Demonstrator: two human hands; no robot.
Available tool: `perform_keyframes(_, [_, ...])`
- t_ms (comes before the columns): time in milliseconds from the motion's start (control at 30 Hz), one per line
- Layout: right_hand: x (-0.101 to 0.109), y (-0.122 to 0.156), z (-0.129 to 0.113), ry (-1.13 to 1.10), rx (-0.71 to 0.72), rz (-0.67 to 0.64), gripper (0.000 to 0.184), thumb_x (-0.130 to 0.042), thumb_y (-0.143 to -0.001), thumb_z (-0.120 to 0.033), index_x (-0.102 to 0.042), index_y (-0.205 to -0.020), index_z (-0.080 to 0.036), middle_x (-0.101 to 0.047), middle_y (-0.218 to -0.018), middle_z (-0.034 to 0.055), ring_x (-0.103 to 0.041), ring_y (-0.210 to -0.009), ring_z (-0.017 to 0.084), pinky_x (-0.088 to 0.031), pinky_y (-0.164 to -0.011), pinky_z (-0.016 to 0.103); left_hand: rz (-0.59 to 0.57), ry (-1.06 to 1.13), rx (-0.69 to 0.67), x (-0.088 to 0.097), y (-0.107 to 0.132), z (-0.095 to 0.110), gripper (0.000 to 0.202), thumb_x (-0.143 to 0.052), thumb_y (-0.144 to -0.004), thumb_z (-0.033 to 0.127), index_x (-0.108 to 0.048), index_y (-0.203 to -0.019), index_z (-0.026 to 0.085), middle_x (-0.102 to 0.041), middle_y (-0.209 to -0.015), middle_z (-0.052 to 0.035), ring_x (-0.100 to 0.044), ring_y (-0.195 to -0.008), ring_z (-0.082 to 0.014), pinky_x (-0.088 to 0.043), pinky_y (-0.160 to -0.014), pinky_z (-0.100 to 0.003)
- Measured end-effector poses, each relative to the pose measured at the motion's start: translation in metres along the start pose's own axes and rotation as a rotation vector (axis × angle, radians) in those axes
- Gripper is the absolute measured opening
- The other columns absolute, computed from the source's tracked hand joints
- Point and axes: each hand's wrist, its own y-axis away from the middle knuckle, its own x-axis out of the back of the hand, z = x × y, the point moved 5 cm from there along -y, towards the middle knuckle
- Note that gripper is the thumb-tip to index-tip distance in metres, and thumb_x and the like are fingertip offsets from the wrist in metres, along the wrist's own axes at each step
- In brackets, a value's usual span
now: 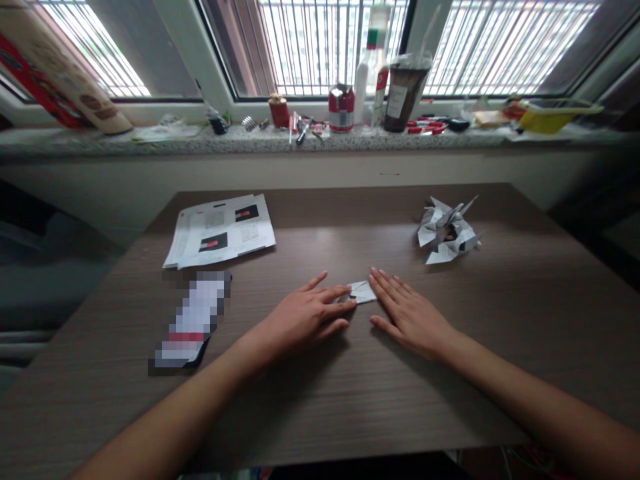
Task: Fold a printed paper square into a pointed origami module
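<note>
Well inside table edges: left hand, right hand, fingers flat on folded paper.

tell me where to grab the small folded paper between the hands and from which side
Probably its near edge, from the person's side. The paper lies flat on the table, so nothing stands up to pinch. The left hand covers its left end and the right hand touches its right, so the near edge between them looks freest to lift and pinch.
</note>
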Motion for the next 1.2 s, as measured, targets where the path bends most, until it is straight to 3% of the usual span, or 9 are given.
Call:
perform_keyframes(300, [0.019, -0.013, 0.003, -0.122, 0.044, 0.083, 0.061, -0.051, -0.105, -0.042, -0.036, -0.16, -0.02, -0.044, -0.161, 0.0139, -0.041, -0.149, 0.029, -0.038, -0.122, 0.052, 0.034, 0.013, 0.004, -0.003, 0.001, -0.002, 0.041, -0.054, -0.106, 0.037, -0.056, -0.146, 0.031, -0.053, -0.154, -0.0062, -0.055, -0.138, -0.0255, -0.027, -0.126, -0.056])
perform_keyframes(467, [0.02, -0.018, 0.005, -0.232, 0.125, 0.112, 0.039, -0.056, -0.104, -0.029, -0.059, -0.142, -0.025, -0.062, -0.143, 0.0124, -0.06, -0.131, 0.029, -0.053, -0.107, 0.051, 0.051, 0.015, -0.013, 0.001, -0.001, -0.002, 0.04, -0.057, -0.105, 0.032, -0.058, -0.144, 0.031, -0.057, -0.15, -0.007, -0.058, -0.135, -0.0259, -0.03, -0.125, -0.056])
perform_keyframes(867, [0.021, -0.021, 0.009, -0.353, 0.115, 0.165, 0.031, -0.058, -0.102, -0.024, -0.067, -0.133, -0.023, -0.068, -0.129, 0.013, -0.066, -0.118, 0.027, -0.058, -0.098, 0.046, 0.126, -0.014, 0.021, -0.009, -0.005, -0.003, 0.033, -0.062, -0.102, 0.029, -0.061, -0.135, 0.026, -0.062, -0.14, -0.0078, -0.062, -0.125, -0.0254, -0.038, -0.12, -0.055])
perform_keyframes(1033, [0.024, -0.023, 0.008, -0.381, 0.122, 0.2, 0.027, -0.06, -0.102, -0.026, -0.069, -0.128, -0.024, -0.07, -0.126, 0.0119, -0.067, -0.115, 0.027, -0.058, -0.097, 0.045, 0.18, -0.019, 0.051, -0.012, -0.012, -0.006, 0.025, -0.064, -0.101, 0.028, -0.062, -0.124, 0.021, -0.068, -0.127, -0.0074, -0.065, -0.112, -0.0258, -0.052, -0.101, -0.047])
perform_keyframes(1200, [0.025, -0.023, 0.008, -0.394, 0.136, 0.214, 0.027, -0.057, -0.104, -0.025, -0.069, -0.127, -0.023, -0.071, -0.126, 0.0114, -0.067, -0.117, 0.026, -0.057, -0.098, 0.046, 0.22, -0.025, 0.074, -0.012, -0.015, -0.006, 0.019, -0.062, -0.1, 0.023, -0.064, -0.118, 0.019, -0.069, -0.12, -0.0075, -0.067, -0.102, -0.0241, -0.056, -0.089, -0.039])
